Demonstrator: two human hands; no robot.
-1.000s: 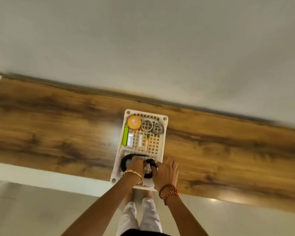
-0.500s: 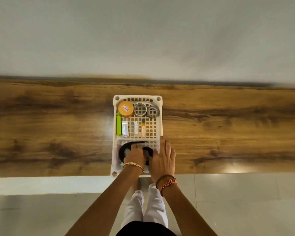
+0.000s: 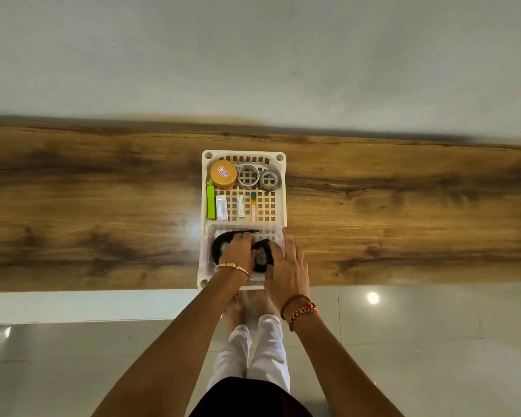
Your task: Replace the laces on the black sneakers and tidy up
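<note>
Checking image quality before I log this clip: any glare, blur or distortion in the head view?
Head view: a soft glare patch on the wooden counter just left of the white basket, a bright lamp reflection on the glossy floor; wide-angle bowing of the counter edges; basket contents sharp, left hand and right hand only slightly soft.

White lattice basket [image 3: 284, 188], orange tin [image 3: 223, 174], green clip [image 3: 211, 203], black laces [image 3: 220, 239].
</note>
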